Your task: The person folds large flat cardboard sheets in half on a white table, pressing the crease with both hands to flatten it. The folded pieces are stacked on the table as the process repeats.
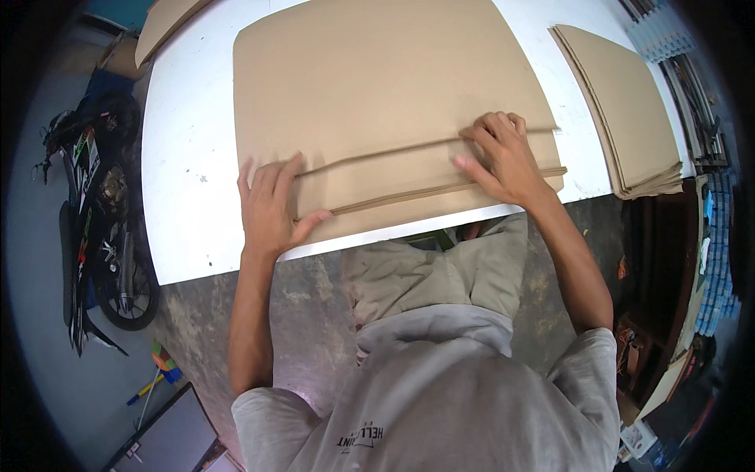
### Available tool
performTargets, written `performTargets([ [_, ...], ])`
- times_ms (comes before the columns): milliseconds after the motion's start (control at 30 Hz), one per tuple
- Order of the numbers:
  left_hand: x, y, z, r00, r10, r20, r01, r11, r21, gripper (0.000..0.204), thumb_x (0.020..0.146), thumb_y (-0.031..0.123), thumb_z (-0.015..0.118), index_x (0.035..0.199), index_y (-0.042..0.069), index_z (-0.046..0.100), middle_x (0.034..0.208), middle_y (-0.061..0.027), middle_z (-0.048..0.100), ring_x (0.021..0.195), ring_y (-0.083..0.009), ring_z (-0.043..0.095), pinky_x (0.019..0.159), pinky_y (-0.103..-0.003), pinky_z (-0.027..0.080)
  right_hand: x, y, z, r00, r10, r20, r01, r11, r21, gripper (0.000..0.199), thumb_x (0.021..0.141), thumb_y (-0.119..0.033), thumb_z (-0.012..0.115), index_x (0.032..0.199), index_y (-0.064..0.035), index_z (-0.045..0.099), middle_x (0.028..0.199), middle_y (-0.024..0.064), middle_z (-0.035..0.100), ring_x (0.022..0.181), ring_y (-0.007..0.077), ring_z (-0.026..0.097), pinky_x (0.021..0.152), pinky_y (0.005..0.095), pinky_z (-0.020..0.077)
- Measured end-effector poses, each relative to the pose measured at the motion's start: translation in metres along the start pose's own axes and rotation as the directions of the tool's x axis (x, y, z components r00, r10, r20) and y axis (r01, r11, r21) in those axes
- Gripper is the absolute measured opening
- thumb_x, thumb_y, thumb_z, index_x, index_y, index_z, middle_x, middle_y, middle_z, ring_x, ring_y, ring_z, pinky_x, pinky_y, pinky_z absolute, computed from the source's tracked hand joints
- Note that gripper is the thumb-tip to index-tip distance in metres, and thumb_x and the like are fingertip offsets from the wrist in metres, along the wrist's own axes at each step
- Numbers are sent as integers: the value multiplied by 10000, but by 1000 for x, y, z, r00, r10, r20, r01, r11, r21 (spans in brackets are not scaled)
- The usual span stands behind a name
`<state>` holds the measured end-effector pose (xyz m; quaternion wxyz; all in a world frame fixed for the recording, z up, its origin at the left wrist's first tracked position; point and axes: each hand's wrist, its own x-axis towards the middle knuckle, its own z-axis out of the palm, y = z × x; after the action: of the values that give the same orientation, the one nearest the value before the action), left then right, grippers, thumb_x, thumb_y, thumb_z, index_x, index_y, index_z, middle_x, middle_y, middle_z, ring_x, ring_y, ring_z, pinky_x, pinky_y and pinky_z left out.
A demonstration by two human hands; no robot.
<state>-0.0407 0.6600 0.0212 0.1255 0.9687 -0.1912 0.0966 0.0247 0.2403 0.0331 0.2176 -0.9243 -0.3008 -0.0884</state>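
Note:
A large sheet of brown kraft paper [377,79] lies in front of me, with a raised crosswise edge near its lower part. Below that edge runs a layered brown paper strip [409,197], its stacked edges showing. My left hand [271,206] rests on the left end of these layers, fingers spread and thumb apart. At the right, my right hand [510,161] is on the raised edge, its fingers bent and touching the paper, the thumb held away from them. Neither hand visibly grips anything.
The paper lies on a white table [189,173]. A stack of brown sheets [629,110] is at the right, and another brown piece [169,23] at the far left corner. A motorbike [102,204] stands left of the table. Dark shelving [668,267] is at the right.

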Motion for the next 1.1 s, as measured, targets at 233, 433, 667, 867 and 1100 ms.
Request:
performTargets([
  [233,-25,41,-9,998,-60,-37,58,998,-34,468,840,358,885,1194,94,731,1128,-116,672,1084,-331,611,1037,-520,399,-41,-20,-2,993,-117,28,114,990,88,210,902,-208,799,910,-45,668,908,116,610,870,318,611,861,432,440],
  [433,-20,61,-8,967,-152,-207,168,984,58,559,889,314,847,1382,106,687,1469,-127,589,1411,-350,504,1204,-602,283,-6,-25,13,992,-53,-114,56,998,23,161,875,-144,805,873,-50,674,910,104,620,870,299,610,856,439,440],
  [667,-16,86,2,975,133,-178,-166,969,-184,472,799,179,905,1242,104,762,1280,-104,711,1204,-338,656,1047,-495,483,-20,-47,-1,960,-190,-204,220,966,135,214,818,-164,846,975,-59,745,987,99,639,945,322,625,870,450,479],
  [867,3,107,26,977,56,-206,-113,955,-274,347,766,195,903,1086,100,808,1070,-45,734,1030,-272,667,974,-444,498,-43,-48,15,984,-150,-98,166,971,171,296,767,-114,867,1046,-47,796,1009,87,685,970,297,641,887,436,496],
  [1100,15,101,8,995,74,-66,-91,945,-314,277,753,191,905,1001,94,824,986,-34,718,966,-265,646,948,-437,476,-40,-51,10,995,-99,-29,102,977,185,264,766,-85,847,1024,-38,817,983,97,707,946,287,641,885,430,494],
])
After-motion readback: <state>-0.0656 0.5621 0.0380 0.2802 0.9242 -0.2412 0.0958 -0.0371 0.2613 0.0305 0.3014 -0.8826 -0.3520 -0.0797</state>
